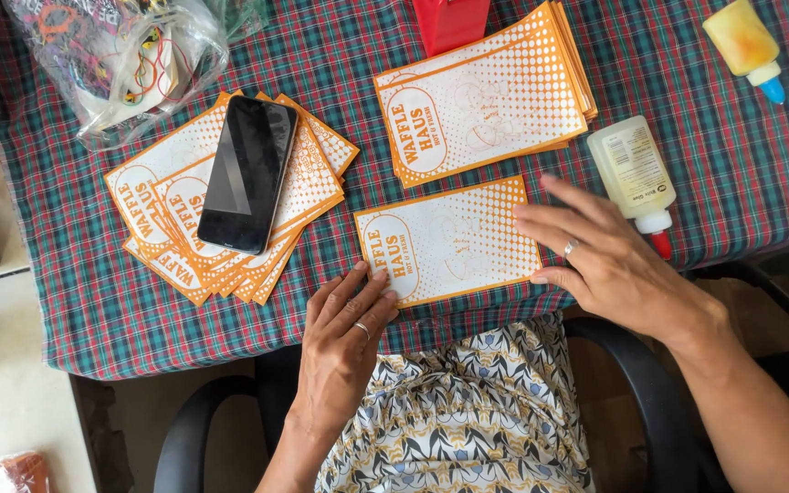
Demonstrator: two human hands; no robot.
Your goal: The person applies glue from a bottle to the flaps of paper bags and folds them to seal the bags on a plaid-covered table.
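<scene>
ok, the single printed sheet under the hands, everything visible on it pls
The sheet is a flat white paper rectangle with an orange border, an orange dot pattern and an oval logo at its left end. It lies alone, slightly tilted, on the plaid cloth near the table's front edge, below the neat stack. The left hand presses its lower left corner; the right hand's fingers rest on its right edge.
</scene>
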